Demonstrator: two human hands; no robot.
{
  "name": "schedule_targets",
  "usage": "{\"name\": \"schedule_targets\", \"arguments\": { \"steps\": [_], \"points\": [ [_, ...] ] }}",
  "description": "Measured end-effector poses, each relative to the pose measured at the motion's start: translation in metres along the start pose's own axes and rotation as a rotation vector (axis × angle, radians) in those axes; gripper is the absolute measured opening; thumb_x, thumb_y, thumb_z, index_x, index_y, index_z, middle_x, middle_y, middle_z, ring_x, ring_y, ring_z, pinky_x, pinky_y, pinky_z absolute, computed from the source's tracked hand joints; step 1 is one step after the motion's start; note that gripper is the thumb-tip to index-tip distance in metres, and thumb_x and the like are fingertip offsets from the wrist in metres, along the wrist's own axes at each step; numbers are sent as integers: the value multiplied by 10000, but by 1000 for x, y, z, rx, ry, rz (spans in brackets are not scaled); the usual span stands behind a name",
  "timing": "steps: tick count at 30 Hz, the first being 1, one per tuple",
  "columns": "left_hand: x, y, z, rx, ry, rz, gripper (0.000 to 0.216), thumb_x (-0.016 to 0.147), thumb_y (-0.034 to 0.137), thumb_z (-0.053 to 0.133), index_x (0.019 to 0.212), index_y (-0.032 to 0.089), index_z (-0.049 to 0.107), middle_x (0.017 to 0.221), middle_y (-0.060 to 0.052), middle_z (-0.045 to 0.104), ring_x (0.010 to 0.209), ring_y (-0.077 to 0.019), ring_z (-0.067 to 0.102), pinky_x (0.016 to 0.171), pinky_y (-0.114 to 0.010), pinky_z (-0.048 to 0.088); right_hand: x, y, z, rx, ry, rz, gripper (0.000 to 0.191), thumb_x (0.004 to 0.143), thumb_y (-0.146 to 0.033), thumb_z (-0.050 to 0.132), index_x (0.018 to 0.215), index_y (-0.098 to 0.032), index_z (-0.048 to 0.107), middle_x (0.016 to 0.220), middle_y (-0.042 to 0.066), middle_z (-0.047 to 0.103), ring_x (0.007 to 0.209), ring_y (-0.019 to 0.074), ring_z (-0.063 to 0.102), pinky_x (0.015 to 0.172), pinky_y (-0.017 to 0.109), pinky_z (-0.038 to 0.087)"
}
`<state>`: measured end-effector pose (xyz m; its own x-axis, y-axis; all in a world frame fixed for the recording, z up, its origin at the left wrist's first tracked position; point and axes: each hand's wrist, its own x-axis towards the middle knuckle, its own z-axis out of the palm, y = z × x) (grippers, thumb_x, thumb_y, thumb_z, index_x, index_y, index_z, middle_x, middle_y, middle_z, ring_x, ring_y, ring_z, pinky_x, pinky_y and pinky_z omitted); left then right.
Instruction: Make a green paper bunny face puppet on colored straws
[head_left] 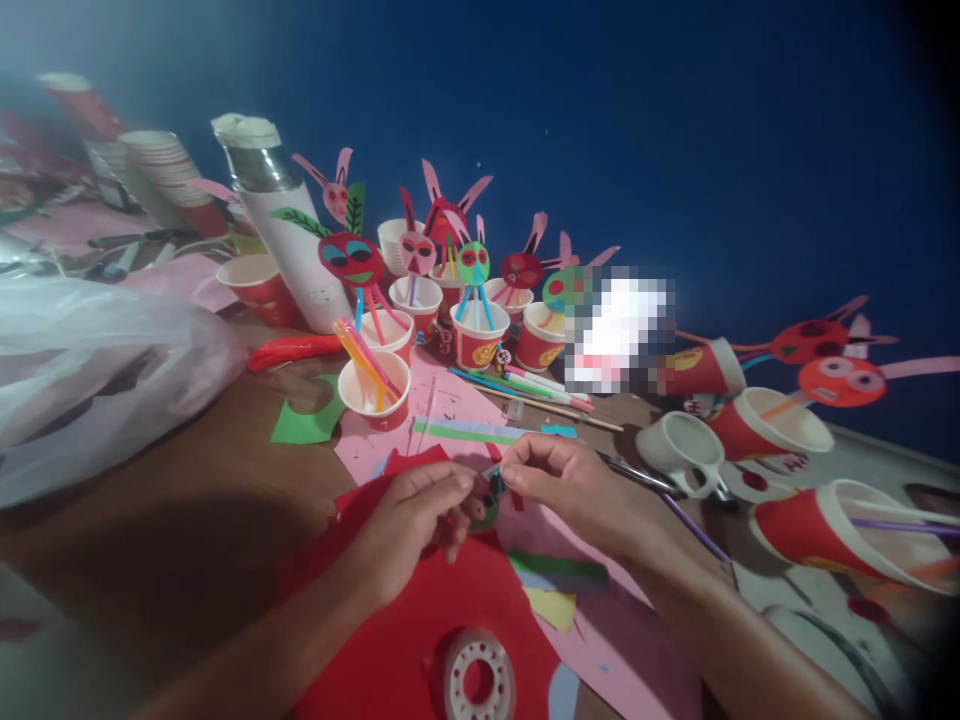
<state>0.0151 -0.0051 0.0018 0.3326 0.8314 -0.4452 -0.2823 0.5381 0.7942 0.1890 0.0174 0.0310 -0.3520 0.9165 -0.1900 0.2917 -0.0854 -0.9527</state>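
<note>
Close together over red paper point(375, 600), my two hands work at a small paper piece point(489, 500) with dark, blue and green parts. My left hand point(427, 505) has its thumb and forefinger pinched on the left edge of this piece. At its upper right edge, the fingertips of my right hand point(559, 485) are closed in a pinch. Fingers cover much of the piece, so its full shape is hidden. Below the hands a white tape roll point(480, 680) lies flat on the red paper. Pink paper point(622, 630) spreads beneath my right forearm.
Behind the hands stand several red-and-white paper cups holding paper faces on straws, such as a green face point(473, 264). A cup of straws point(375, 395), pens point(547, 385) and a white bottle point(292, 240) are nearby. A white mug point(679, 450) stands right; a plastic bag point(112, 370) lies left.
</note>
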Motion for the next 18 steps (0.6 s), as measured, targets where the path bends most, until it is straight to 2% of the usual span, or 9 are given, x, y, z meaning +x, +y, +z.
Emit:
{"name": "schedule_targets", "arguments": {
  "steps": [2, 6, 13, 18],
  "points": [
    [-2, 0, 1, 95, 48, 79, 180, 720, 324, 638, 751, 149, 606, 530, 27, 551, 404, -55, 434, 376, -164, 293, 1, 1, -1, 19, -19, 23, 128, 760, -240, 548, 657, -165, 535, 613, -40, 491, 565, 90, 442, 551, 217, 352],
    [-3, 0, 5, 182, 81, 141, 186, 683, 313, 664, 714, 154, 572, 481, 47, 523, 399, -56, 425, 401, -174, 294, 1, 4, 0, -10, -27, 13, 121, 759, -227, 552, 656, -164, 543, 599, -45, 490, 557, 86, 428, 535, 208, 336],
    [-2, 0, 8, 212, 112, 139, 166, 674, 280, 654, 631, 155, 556, 449, 55, 484, 402, -61, 399, 423, -189, 309, 0, 5, 4, -31, -35, -27, 109, 757, -186, 548, 652, -159, 556, 587, -46, 491, 546, 77, 426, 514, 187, 344],
    [-1, 2, 6, 149, 172, 157, 177, 679, 283, 652, 607, 158, 548, 445, 55, 472, 417, -65, 398, 432, -191, 298, 1, 4, 2, 15, 18, -65, 101, 782, -263, 575, 786, -167, 605, 692, -15, 582, 588, 90, 486, 540, 198, 383]
  ]
}}
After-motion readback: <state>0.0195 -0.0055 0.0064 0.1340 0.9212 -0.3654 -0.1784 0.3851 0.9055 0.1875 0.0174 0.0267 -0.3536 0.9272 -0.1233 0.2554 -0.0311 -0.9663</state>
